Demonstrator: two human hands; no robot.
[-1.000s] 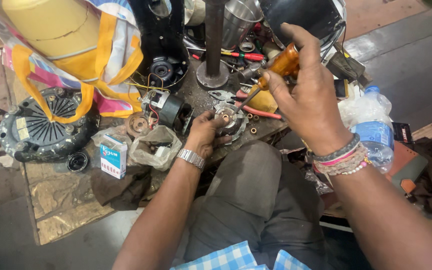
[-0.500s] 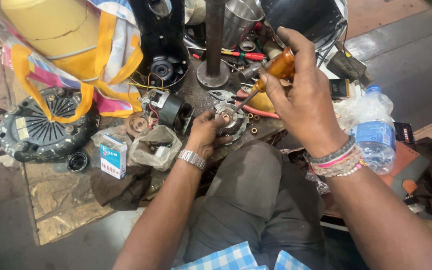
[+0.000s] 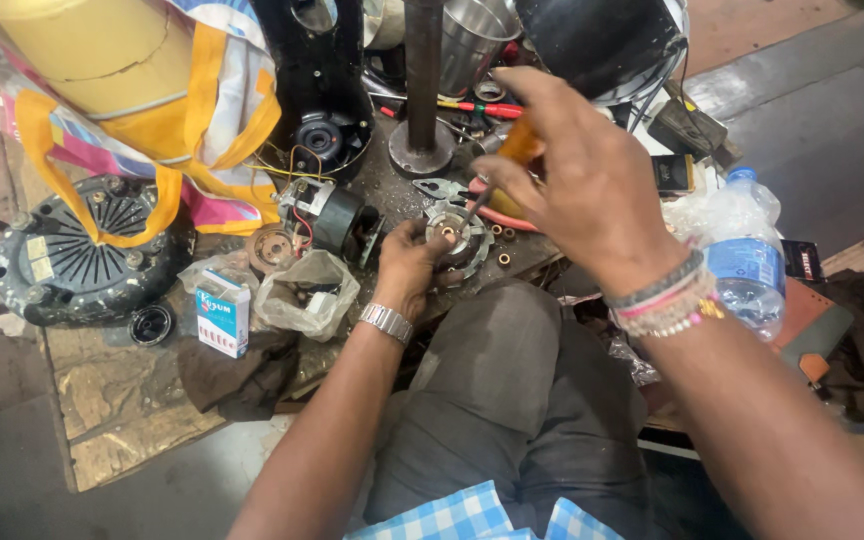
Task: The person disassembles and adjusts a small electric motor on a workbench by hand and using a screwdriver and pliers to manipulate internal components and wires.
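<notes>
My right hand [image 3: 577, 185] was closed around the orange handle of a screwdriver [image 3: 518, 150], its thin shaft slanting down to the round metal part [image 3: 457, 235] on the workbench [image 3: 122, 420]. My left hand [image 3: 410, 262] gripped that part from its near side, fingers curled against its rim (a metal watch sat on that wrist). A few small brass rings [image 3: 503, 258] lay just beside the part. Farther left sat a crumpled plastic bag [image 3: 304, 295], a small blue and white box [image 3: 222, 318] and a black finned cover [image 3: 77, 255]. A plastic water bottle [image 3: 745, 258] stood to my right.
</notes>
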